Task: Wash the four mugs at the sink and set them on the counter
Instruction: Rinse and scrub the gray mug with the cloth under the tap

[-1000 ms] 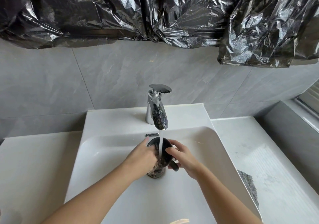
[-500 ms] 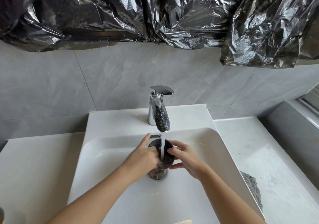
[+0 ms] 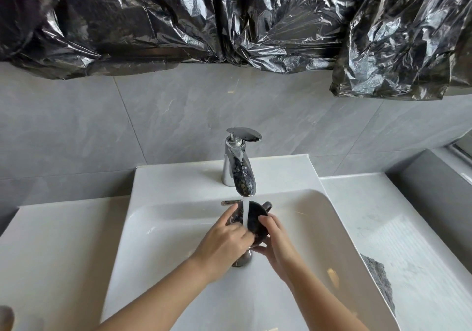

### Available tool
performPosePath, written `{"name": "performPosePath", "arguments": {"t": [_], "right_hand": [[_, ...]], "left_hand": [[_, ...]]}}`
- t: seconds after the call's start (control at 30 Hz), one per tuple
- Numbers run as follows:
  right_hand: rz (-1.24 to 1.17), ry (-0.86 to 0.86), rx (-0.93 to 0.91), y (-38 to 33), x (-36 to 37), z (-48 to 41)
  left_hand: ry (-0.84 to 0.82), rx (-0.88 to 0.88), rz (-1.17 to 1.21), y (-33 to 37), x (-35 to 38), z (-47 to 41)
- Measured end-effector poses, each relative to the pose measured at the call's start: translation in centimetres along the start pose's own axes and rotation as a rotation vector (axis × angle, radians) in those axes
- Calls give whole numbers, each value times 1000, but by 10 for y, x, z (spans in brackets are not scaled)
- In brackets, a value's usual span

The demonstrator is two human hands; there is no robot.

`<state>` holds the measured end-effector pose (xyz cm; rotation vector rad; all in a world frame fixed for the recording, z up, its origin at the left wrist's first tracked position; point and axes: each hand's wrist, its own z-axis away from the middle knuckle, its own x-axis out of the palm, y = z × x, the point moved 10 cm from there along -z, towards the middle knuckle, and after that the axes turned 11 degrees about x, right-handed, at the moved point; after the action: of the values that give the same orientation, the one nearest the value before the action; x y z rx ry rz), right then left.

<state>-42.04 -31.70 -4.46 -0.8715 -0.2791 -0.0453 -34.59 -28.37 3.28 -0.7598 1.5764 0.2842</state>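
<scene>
A dark mug (image 3: 255,222) is held over the white sink basin (image 3: 163,241), right under the running stream from the chrome tap (image 3: 240,167). Its handle points to the back right. My left hand (image 3: 224,244) grips the mug's left side with fingers curled over the rim. My right hand (image 3: 274,238) cups the right side and underside of the mug, thumb below. Water falls onto the mug. No other mug can be made out for certain.
The chrome drain plug (image 3: 242,259) sits just below my hands. White counter (image 3: 51,254) lies left and right of the basin. A grey rough patch (image 3: 378,279) marks the right counter. Black plastic sheeting (image 3: 229,19) hangs above the grey tiled wall. A dark rounded object (image 3: 5,319) shows at the bottom left corner.
The mug has turned in my hands, its handle swinging from the front right to the back right. My right hand has shifted under the mug's side. Water keeps running.
</scene>
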Motion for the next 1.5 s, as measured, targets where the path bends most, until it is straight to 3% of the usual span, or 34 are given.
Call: {"name": "performPosePath", "arguments": {"t": [0.17,0.33,0.57,0.73,1.0,1.2,1.33,1.4,1.5], "right_hand": [[252,-17,-17,-18,7,4],[371,-2,-6,-21,10,4],[382,-31,-16,-26,6,9],[197,18,-80,-16,-1,13],[404,-36,-43,-32,12,17],[205,55,-83,-17,0,18],[95,42,-53,-9,1,23],[124,36,-41,-13,2,26],[323,40,0,-21,3,24]], "left_hand": [[-334,74,-71,-10,29,1],[-408,66,-53,-1,36,-1],[-305,67,22,5,25,4],[-55,-36,119,5,3,0],[-305,114,-63,-9,12,2],[-224,105,-139,3,5,-4],[-134,-21,58,10,12,0],[-95,-17,58,11,6,1],[-247,75,-100,4,6,3]]}}
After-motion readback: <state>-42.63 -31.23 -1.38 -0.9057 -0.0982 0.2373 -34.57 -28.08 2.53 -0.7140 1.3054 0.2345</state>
